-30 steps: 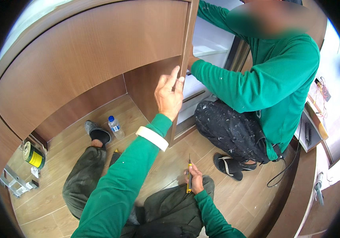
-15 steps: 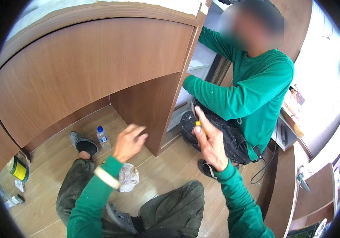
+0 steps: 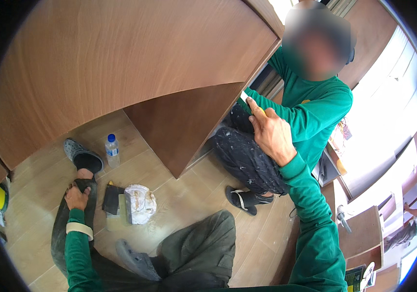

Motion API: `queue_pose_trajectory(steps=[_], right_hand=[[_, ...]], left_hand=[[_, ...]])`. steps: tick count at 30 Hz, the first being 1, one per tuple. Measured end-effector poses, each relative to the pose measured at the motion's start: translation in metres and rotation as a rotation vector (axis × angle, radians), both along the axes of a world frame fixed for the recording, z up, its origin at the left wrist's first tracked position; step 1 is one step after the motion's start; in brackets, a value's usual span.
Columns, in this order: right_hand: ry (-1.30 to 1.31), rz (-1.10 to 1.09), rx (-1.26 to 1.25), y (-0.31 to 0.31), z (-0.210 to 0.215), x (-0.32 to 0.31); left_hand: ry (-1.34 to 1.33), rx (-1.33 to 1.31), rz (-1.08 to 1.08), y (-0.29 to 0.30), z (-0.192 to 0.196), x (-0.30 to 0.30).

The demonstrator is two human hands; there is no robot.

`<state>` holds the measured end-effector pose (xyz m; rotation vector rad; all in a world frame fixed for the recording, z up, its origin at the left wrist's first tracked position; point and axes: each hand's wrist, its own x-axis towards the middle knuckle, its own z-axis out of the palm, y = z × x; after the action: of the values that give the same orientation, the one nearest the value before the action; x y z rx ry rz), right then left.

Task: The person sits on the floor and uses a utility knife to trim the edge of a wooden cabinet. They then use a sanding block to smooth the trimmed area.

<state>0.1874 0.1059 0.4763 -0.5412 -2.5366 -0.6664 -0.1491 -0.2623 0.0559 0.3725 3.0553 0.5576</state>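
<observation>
While gripped: flat blade [image 3: 244,96] (rt hand [image 3: 270,132]).

- A clear plastic bottle [image 3: 112,150] with a blue cap and pale label stands upright on the floor, just beside a dark shoe [image 3: 83,156].
- A crumpled white bag [image 3: 141,203] lies nearby.

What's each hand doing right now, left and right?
Left hand: gripping own trouser leg near the ankle, holding no tool.
Right hand: raised at the cabinet edge, closed on a small yellow-handled tool.
</observation>
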Motion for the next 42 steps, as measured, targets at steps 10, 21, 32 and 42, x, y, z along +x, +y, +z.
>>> queue_pose_trajectory(steps=[10, 21, 32, 42], right_hand=[[-0.099, -0.019, 0.088, 0.011, 0.025, -0.009], [-0.203, -0.015, 0.069, 0.018, -0.008, -0.011], [-0.116, 0.016, 0.069, 0.024, 0.006, -0.011], [-0.231, 0.055, 0.051, 0.036, -0.04, -0.01]], left_hand=[[0.051, -0.071, -0.007, -0.003, -0.004, -0.007], [-0.02, -0.045, -0.002, -0.006, -0.014, -0.014], [-0.081, -0.088, 0.005, -0.004, -0.004, -0.012], [-0.055, -0.067, -0.001, 0.002, -0.002, -0.009]])
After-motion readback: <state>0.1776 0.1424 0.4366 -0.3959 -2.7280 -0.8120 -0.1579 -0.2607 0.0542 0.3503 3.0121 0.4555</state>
